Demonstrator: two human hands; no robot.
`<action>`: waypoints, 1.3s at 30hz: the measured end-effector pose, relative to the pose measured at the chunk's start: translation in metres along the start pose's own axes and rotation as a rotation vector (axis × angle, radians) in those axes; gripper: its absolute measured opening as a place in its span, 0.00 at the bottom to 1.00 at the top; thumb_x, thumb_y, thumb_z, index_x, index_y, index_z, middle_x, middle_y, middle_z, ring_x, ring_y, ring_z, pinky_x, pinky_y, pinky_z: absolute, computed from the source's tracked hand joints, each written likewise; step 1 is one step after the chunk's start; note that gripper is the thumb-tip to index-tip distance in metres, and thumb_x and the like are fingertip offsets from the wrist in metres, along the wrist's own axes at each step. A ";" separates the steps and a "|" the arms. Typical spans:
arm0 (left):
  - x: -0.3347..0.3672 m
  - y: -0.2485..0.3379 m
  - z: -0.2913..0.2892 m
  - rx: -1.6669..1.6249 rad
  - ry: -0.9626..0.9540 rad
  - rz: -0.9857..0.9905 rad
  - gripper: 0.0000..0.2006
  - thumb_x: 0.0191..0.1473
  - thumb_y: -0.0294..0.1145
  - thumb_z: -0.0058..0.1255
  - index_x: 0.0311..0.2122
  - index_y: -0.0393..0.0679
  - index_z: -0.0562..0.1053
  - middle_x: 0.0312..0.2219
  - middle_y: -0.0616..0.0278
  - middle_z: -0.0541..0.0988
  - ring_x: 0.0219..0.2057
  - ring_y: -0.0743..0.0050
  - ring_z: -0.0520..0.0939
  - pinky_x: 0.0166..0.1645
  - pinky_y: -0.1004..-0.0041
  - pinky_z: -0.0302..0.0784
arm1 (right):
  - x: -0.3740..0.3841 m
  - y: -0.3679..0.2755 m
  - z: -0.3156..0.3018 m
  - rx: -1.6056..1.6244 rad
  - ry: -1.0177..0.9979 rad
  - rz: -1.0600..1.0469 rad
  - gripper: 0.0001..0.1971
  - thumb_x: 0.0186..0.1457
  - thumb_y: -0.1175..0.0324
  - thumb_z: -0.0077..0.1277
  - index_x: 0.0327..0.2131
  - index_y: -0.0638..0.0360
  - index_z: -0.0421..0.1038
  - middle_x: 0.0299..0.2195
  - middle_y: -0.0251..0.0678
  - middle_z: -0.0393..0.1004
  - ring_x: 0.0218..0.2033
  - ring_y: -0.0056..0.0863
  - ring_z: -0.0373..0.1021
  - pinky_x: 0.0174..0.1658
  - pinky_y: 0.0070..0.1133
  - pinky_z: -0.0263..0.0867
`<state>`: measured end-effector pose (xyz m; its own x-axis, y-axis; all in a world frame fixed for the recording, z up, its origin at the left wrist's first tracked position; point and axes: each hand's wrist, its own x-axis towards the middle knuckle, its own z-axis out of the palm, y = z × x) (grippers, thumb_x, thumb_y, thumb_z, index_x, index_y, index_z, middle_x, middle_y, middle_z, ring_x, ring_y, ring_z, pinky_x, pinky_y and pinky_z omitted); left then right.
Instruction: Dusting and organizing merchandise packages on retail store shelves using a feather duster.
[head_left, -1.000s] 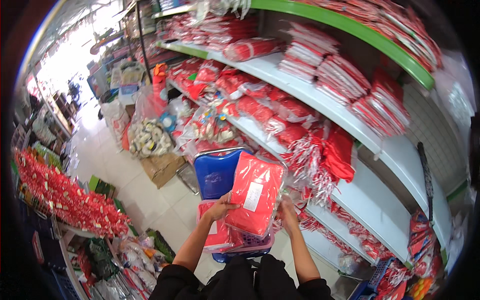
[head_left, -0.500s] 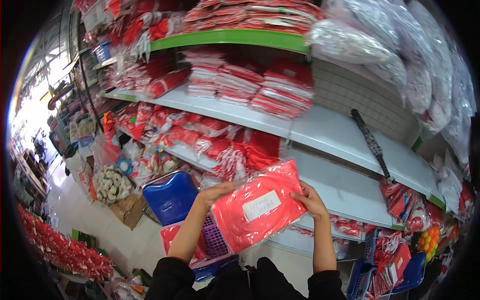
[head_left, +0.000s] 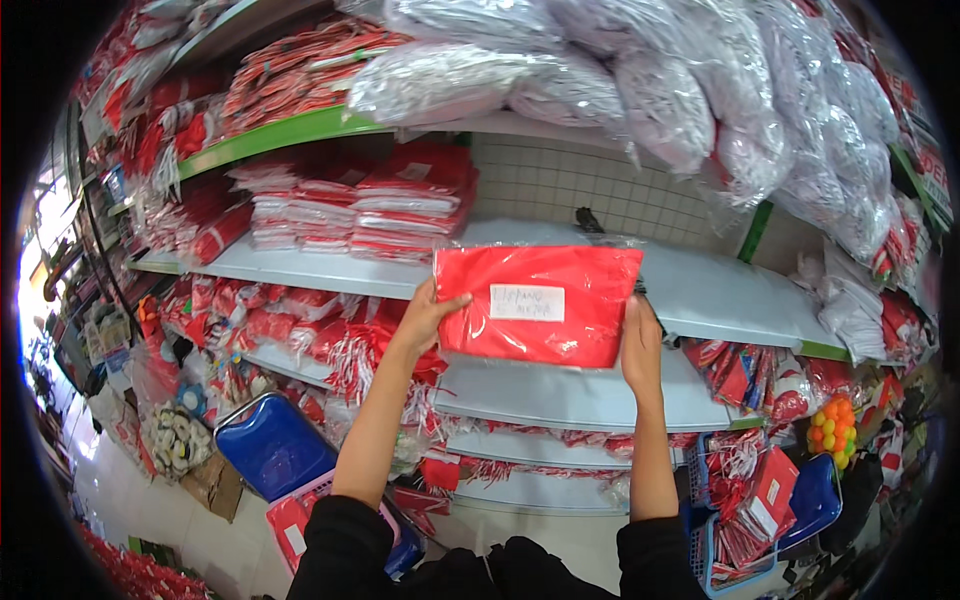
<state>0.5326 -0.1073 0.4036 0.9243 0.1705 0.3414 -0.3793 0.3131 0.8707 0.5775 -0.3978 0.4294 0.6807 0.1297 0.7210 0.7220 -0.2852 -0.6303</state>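
Here, red packet (head_left: 538,305) between left hand (head_left: 428,318), right hand (head_left: 640,345)

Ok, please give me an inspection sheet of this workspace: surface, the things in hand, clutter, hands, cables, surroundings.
Surface: grey shelf board, bare at its right part, at chest height in front of the person.
Things in hand: red flat package in clear plastic with a white label, held level before the shelf.
Clutter: stacks of red and white packs on the shelf's left; silver bags above.
Hands: left hand grips the package's left edge; right hand grips its right edge.
Cables: nothing seen.
Surroundings: blue basket on the floor at lower left; more red goods on the lower shelves.
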 end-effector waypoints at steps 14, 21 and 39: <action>0.100 -0.063 0.051 0.313 -0.013 0.076 0.18 0.43 0.21 0.53 0.42 0.35 0.65 0.38 0.57 0.74 0.38 0.74 0.74 0.44 0.74 0.70 | 0.021 0.091 -0.051 -0.750 0.024 0.422 0.15 0.52 0.65 0.40 0.39 0.68 0.59 0.26 0.51 0.71 0.30 0.48 0.70 0.33 0.35 0.65; 0.101 -0.064 0.056 0.303 -0.024 0.073 0.19 0.44 0.22 0.53 0.43 0.35 0.64 0.38 0.56 0.73 0.39 0.72 0.74 0.45 0.74 0.70 | -0.099 0.077 0.007 -0.172 0.004 0.458 0.20 0.59 0.58 0.33 0.42 0.68 0.62 0.14 0.54 0.63 0.12 0.40 0.57 0.20 0.32 0.54; 0.093 -0.064 0.052 0.408 -0.055 0.180 0.23 0.44 0.25 0.55 0.47 0.36 0.62 0.42 0.58 0.72 0.42 0.74 0.72 0.48 0.75 0.66 | -0.106 0.065 0.024 0.638 0.054 0.748 0.19 0.59 0.53 0.29 0.20 0.55 0.54 0.08 0.26 0.49 0.04 0.16 0.46 0.06 0.17 0.44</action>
<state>0.6447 -0.1602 0.3980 0.8500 0.1349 0.5093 -0.4974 -0.1133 0.8601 0.5550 -0.4068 0.3052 0.9942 0.0767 0.0754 0.0499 0.2919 -0.9551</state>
